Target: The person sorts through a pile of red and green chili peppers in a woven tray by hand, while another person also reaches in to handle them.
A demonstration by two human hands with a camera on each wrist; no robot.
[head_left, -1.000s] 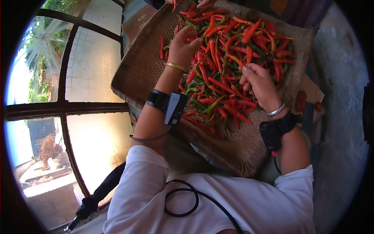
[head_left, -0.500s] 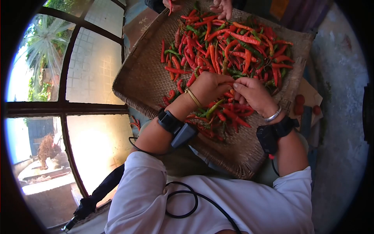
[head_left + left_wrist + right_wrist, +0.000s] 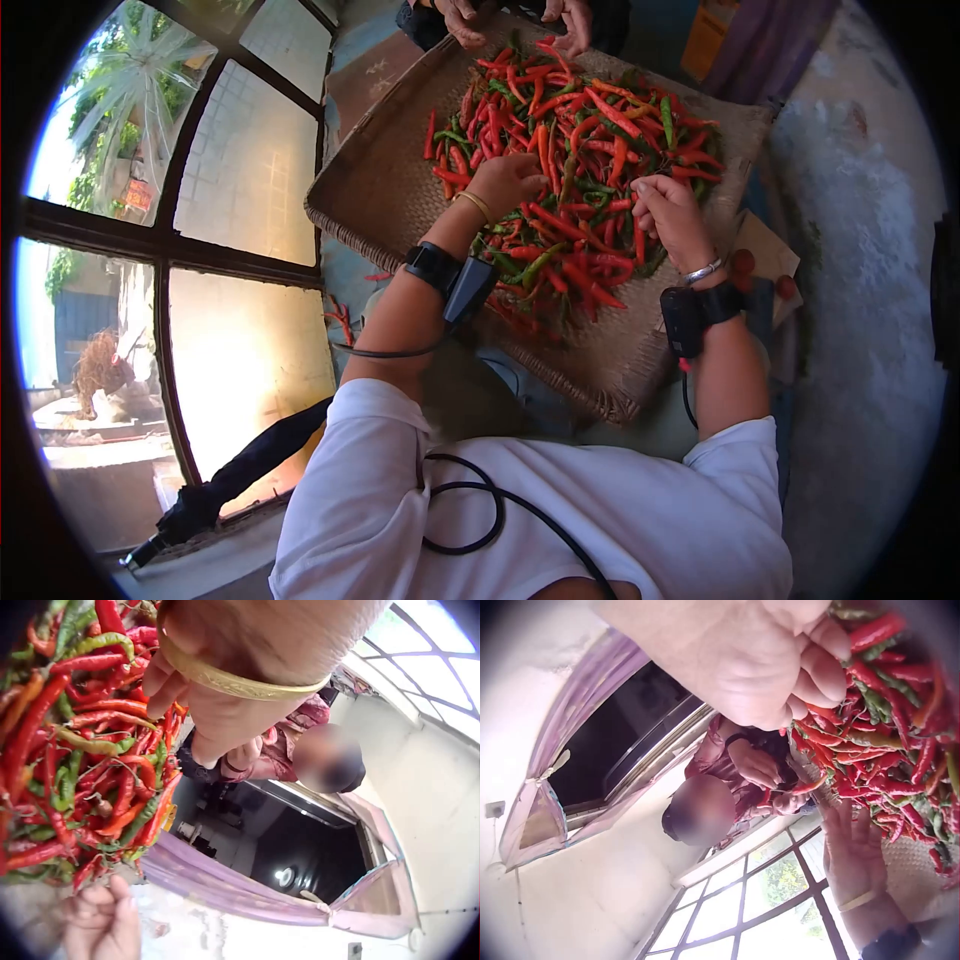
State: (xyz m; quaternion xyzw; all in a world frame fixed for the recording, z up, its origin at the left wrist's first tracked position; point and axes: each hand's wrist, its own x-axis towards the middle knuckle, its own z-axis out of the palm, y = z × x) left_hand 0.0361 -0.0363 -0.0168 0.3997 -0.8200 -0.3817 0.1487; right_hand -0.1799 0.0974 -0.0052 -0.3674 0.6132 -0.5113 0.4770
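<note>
Red, orange and green chili peppers (image 3: 570,240) lie heaped in a large woven basket (image 3: 370,190) before me. My left hand (image 3: 505,185) hovers low over the left part of the heap; in the right wrist view its fingers (image 3: 855,832) are fairly straight and no pepper is in them. At the right side of the heap is my right hand (image 3: 675,215), its fingers curled and thumb near the index finger, with no pepper showing in it. In the left wrist view this right hand (image 3: 101,919) appears beyond the peppers' edge.
Across the basket sits another person, whose hands (image 3: 570,25) are at the far rim; a red chili (image 3: 810,786) is in them. A paned window (image 3: 165,245) and a folded black umbrella (image 3: 250,460) are at left. Round red things (image 3: 742,262) lie on cardboard at right.
My right hand held an orange pepper; then both hands met over the heap. Now they are apart, left hand moved left, right hand right, and that pepper no longer shows. The head view has shifted slightly.
</note>
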